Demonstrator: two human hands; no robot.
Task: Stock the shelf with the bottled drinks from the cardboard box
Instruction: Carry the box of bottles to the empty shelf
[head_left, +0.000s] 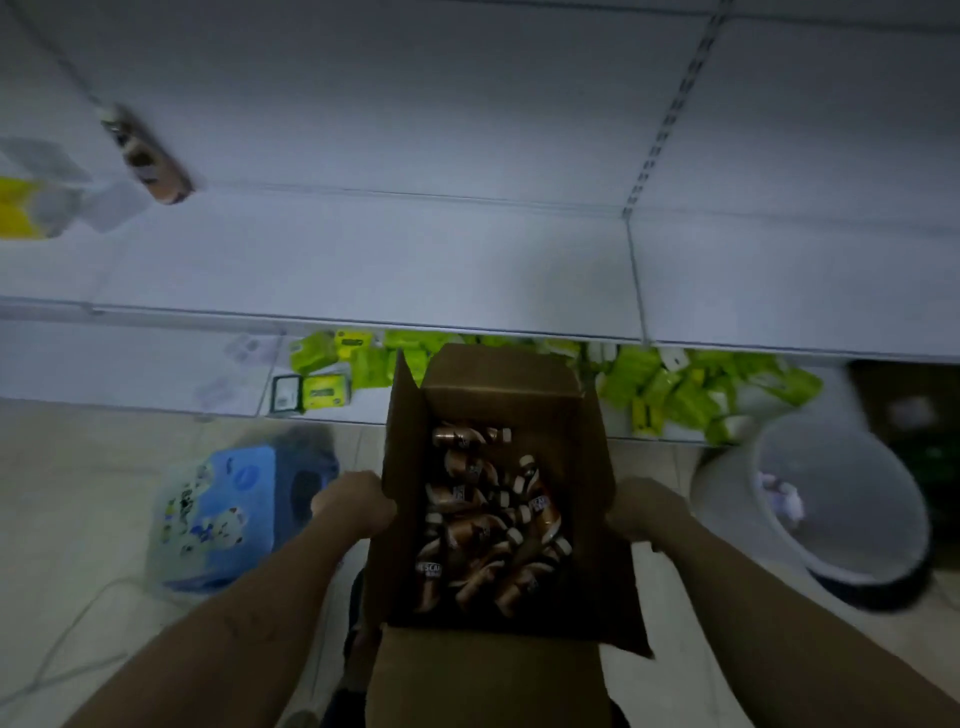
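At the box's sides, two bare hands hold it up. The left hand (356, 506) is against the left wall, its fingers (337, 499) curled and gripping the edge. The right hand (647, 512) presses on the right wall, but its fingers are hidden behind a flap, so it is unclear whether they are curled or flat.

Between the hands, the cardboard box (488, 675) is open, with all its flaps standing out. Inside lie the bottles (483, 525): small brown drinks with pale caps, tumbled on their sides in a loose heap that covers most of the bottom.

Beyond the box, the white shelf (363, 249) is almost bare. One brown bottle (148, 158) of the same kind stands at its far left, blurred. Stocking therefore seems barely begun, and nearly the whole load is left to move from box to shelf.

Under that shelf, a lower one holds green packets (675, 389) in untidy piles. On the floor (78, 493) to the left is a blue printed object (228, 514), too blurred to name. On the right stands a pale bin (841, 493) with a few light scraps in it.
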